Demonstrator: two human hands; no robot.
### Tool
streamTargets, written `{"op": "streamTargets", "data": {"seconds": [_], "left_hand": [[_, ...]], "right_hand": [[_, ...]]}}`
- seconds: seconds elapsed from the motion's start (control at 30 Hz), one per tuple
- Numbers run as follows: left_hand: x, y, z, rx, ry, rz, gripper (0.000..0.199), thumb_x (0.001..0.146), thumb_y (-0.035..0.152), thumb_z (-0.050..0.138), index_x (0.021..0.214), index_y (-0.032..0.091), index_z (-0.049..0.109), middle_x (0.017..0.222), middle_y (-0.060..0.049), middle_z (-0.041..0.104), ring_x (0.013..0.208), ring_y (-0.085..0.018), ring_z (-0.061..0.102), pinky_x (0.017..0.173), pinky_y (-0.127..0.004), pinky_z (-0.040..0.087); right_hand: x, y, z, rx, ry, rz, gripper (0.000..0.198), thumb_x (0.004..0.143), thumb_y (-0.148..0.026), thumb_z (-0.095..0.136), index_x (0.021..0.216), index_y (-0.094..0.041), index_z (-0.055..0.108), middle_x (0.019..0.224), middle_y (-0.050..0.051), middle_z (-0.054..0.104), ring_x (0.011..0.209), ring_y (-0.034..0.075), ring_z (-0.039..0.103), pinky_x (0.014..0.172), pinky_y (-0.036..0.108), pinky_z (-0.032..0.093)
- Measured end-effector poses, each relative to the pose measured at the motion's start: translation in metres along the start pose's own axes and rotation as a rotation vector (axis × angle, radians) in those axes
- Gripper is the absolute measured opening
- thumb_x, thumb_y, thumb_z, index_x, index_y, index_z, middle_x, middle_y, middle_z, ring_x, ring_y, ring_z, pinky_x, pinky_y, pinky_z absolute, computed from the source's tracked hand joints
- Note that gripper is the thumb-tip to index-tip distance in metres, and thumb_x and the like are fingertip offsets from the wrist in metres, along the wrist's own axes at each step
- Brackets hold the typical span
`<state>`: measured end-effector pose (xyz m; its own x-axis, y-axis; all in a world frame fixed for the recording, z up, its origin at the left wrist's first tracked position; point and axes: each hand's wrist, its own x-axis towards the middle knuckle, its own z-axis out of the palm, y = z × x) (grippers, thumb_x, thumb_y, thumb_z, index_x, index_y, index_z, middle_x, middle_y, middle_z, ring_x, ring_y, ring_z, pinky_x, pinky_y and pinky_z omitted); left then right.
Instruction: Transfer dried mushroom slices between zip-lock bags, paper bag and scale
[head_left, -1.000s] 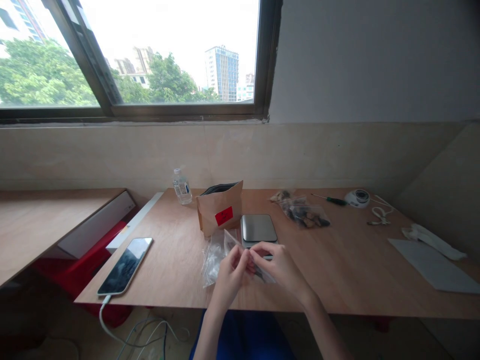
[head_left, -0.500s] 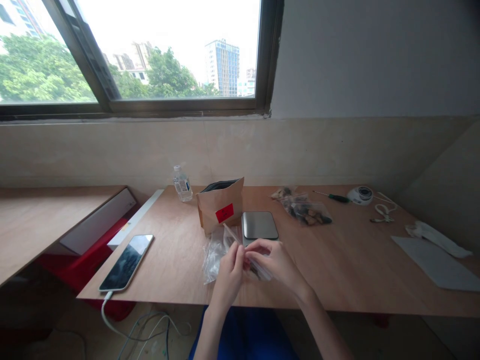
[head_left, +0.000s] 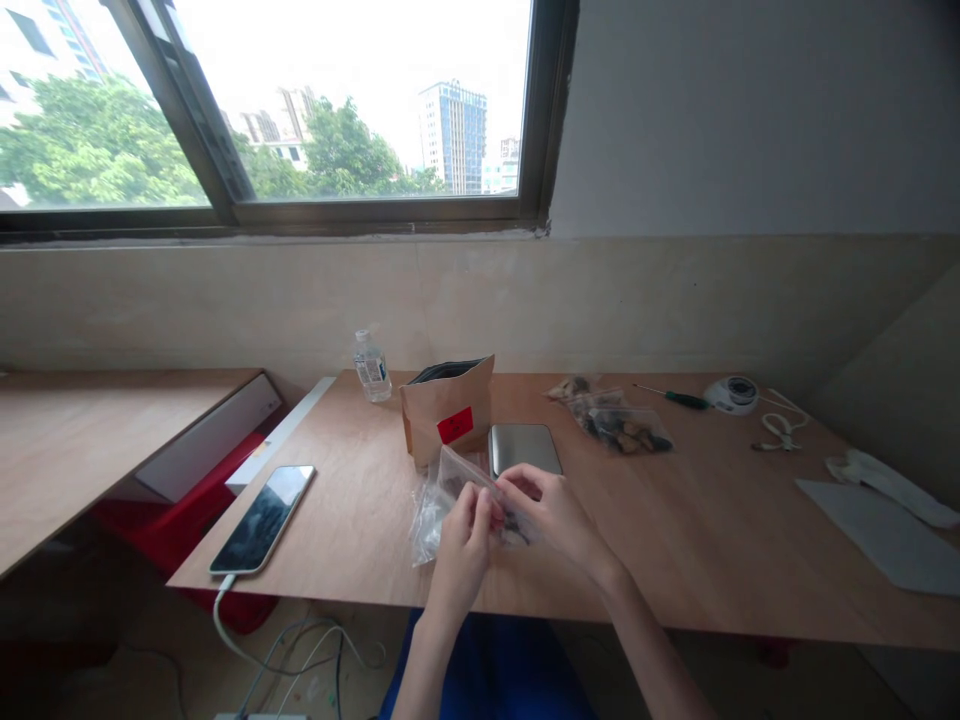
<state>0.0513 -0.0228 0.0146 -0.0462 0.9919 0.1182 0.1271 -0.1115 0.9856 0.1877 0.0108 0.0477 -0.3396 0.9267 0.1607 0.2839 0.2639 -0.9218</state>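
Observation:
Both hands meet over the front middle of the table, pinching a clear zip bag (head_left: pixel 466 474) near its top edge. My left hand (head_left: pixel 466 530) has thumb and forefinger closed on the plastic. Close beside it, my right hand (head_left: pixel 541 505) is also closed on the bag. Small dark pieces (head_left: pixel 517 527) show in the bag's lower part, partly hidden by my fingers. More clear plastic bags (head_left: pixel 427 525) lie under and left of my left hand. Just behind stand a brown paper pouch (head_left: pixel 450 410) with a red label, its top open, and a flat silver scale (head_left: pixel 525 447).
A phone (head_left: pixel 264 520) on a charging cable and a water bottle (head_left: pixel 372 368) are at left. Toward the right lie filled plastic bags (head_left: pixel 626 430), a green screwdriver (head_left: pixel 685 400), a white dome camera (head_left: pixel 731 395) with its cable, and a white sheet (head_left: pixel 874 530).
The view has shifted slightly left, so the scene sits a little further right. My hands stay together on the bag, its upper corner now spread out more visibly.

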Motion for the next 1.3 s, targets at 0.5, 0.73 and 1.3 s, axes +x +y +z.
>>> {"op": "streamTargets", "data": {"seconds": [0.5,0.73,1.3], "left_hand": [[0.004,-0.003,0.004,-0.017,0.084,-0.057,0.035,0.090,0.046,0.035,0.071,0.020,0.048,0.068,0.000,0.054,0.066,-0.016,0.053,0.063,-0.026,0.041],[0.005,-0.007,-0.004,-0.077,0.113,-0.052,0.030,0.087,0.042,0.043,0.070,0.019,0.049,0.065,0.000,0.053,0.064,-0.015,0.052,0.060,-0.024,0.041],[0.000,-0.005,-0.006,-0.160,0.100,0.033,0.037,0.085,0.043,0.049,0.059,0.018,0.040,0.056,0.004,0.039,0.055,-0.010,0.039,0.054,-0.020,0.033]], "right_hand": [[0.000,-0.010,0.009,-0.188,-0.028,-0.069,0.025,0.090,-0.030,0.045,0.077,-0.019,0.063,0.075,0.001,0.066,0.068,0.013,0.061,0.064,0.023,0.043],[-0.004,-0.015,0.008,-0.120,-0.059,-0.074,0.029,0.089,-0.035,0.047,0.078,-0.019,0.069,0.081,0.002,0.069,0.075,0.015,0.062,0.068,0.023,0.044],[-0.005,-0.004,0.014,0.287,-0.094,0.081,0.033,0.078,-0.046,0.061,0.072,-0.014,0.066,0.073,0.004,0.069,0.072,0.016,0.064,0.068,0.027,0.049]]}}
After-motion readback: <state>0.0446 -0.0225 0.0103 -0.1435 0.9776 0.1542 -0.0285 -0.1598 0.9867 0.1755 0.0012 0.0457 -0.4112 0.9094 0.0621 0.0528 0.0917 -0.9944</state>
